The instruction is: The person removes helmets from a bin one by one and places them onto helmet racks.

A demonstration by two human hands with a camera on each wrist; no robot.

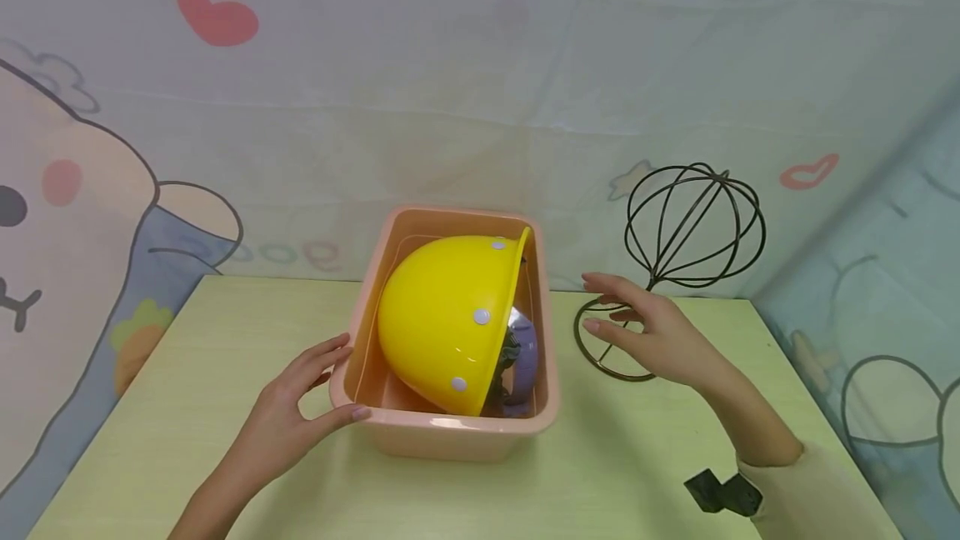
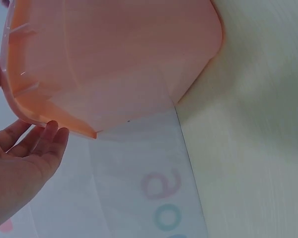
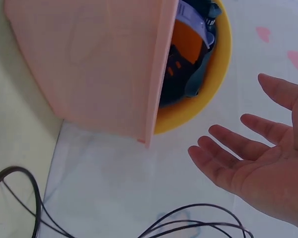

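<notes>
So far, we judge that the work is only at its beginning. The yellow hard plastic helmet (image 1: 450, 319) lies tilted on its side inside the peach rectangular plastic tub (image 1: 442, 432), with its dark inner straps turned to the right and something lilac under it. Our left hand (image 1: 300, 407) touches the near-left corner of the tub with relaxed, open fingers and grips nothing. Our right hand (image 1: 645, 327) hovers open to the right of the tub, fingers apart, holding nothing. Just behind it stands the black round wire stand (image 1: 693, 227), which carries nothing. So the helmet is not yet lifted out. All this rests on a pale green wooden table (image 1: 225, 357), and around it hangs a light cartoon-printed cloth (image 1: 450, 65) with red hearts.
</notes>
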